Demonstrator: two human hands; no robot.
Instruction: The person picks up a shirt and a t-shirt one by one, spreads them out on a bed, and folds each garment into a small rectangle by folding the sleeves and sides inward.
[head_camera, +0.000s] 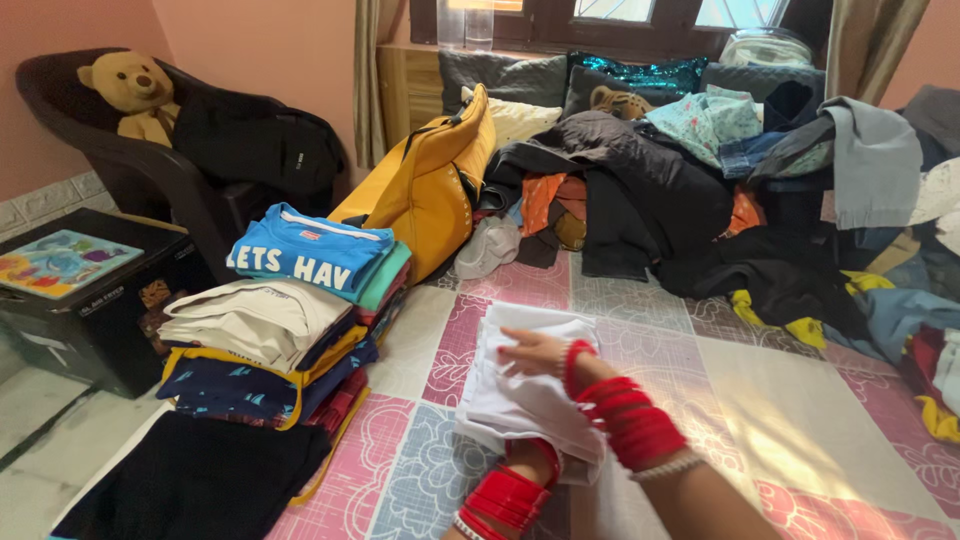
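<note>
Only the head view here, looking down at a bed covered in a pink, grey and cream patchwork bedsheet (800, 420).

The right hand (535, 352), red bangles on the wrist, is lying flat on a white folded cotton garment (520, 400) in the middle of the bed, fingers spread and pressing it down, not pinching anything. The left hand (530, 462) is tucked under the near edge of the same garment, and I can't tell whether its grip is closed on the cloth or just resting there, since the fabric is covering it.

Progress-wise, I'd say it's roughly half done: a neat stack of folded shirts and trousers (280, 340) is sitting at the left edge of the bed, topped by a folded blue t-shirt with white lettering (305, 255). A big heap of unfolded dark and coloured clothes (700, 210) is waiting at the far side, well apart from the hands.

Around it, a yellow leather bag (425, 185) is leaning between the stack and the heap, and a brown teddy bear (135, 95) is sitting in a dark plastic chair (130, 180). Nothing's crowding the hands.
</note>
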